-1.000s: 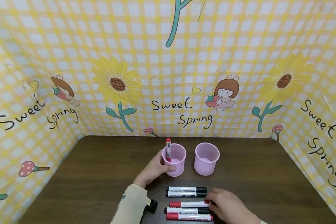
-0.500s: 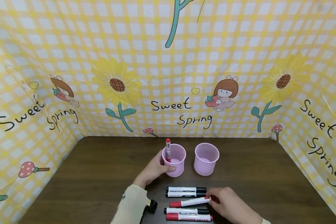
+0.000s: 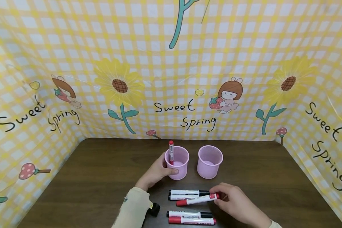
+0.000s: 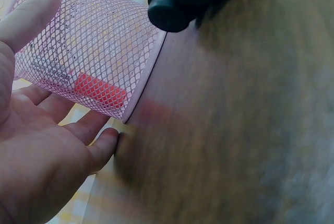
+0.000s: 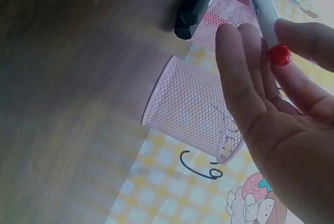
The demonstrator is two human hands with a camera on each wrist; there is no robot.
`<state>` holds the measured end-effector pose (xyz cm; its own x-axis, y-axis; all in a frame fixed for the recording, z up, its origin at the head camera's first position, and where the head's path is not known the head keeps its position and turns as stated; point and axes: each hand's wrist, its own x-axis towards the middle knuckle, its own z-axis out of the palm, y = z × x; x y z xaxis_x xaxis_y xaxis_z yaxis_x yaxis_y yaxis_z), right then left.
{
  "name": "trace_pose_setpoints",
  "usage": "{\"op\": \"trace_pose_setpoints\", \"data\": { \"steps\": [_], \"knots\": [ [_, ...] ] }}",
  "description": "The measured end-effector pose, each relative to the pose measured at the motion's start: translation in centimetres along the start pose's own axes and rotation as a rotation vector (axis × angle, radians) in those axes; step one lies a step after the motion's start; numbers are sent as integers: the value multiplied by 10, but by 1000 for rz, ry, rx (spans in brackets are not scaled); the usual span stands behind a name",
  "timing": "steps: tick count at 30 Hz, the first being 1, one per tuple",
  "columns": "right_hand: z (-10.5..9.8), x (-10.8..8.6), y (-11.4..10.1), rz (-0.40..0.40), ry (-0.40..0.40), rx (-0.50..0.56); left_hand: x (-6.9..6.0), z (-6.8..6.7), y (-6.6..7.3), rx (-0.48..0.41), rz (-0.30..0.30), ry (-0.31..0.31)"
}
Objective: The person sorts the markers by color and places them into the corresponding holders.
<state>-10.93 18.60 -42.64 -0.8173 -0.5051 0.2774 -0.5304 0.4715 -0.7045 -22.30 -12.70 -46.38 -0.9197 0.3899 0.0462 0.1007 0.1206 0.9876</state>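
Observation:
My left hand grips the side of a pink mesh pen cup, its thumb across the front and the fingers behind. Inside that cup leans a red marker, its red lower end visible through the mesh in the left wrist view. With thumb and fingers, my right hand pinches the right end of another red marker, lifted and slightly tilted. Its red end shows between the fingers in the right wrist view. Two black markers lie just behind the held one.
A second pink mesh cup stands right of the gripped one, nothing visible in it. Nearer the front edge lie a black marker and a red marker. A yellow checked cloth walls the back and sides of the dark wooden table.
My right hand has picked the red marker up from between the other markers, moving it up and slightly back, its right end rising first. The left hand stays on the cup.

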Motion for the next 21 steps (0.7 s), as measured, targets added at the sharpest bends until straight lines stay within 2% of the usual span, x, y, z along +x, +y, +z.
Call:
{"op": "trace_pose_setpoints", "data": {
  "steps": [5, 11, 14, 18, 21],
  "knots": [
    [0, -1, -2, -25, 39, 48, 1, 0, 0, 1, 0, -3],
    [-4, 0, -9, -55, 89, 243, 1, 0, -1, -2, -10, 1],
    [-7, 2, -13, -47, 109, 308, 1, 0, -2, -5, -12, 6],
    [-8, 5, -15, -19, 144, 340, 0, 0, -2, -12, -7, 7],
    [-9, 10, -17, -48, 187, 354, 0, 0, -2, -14, -8, 5]
  ]
}}
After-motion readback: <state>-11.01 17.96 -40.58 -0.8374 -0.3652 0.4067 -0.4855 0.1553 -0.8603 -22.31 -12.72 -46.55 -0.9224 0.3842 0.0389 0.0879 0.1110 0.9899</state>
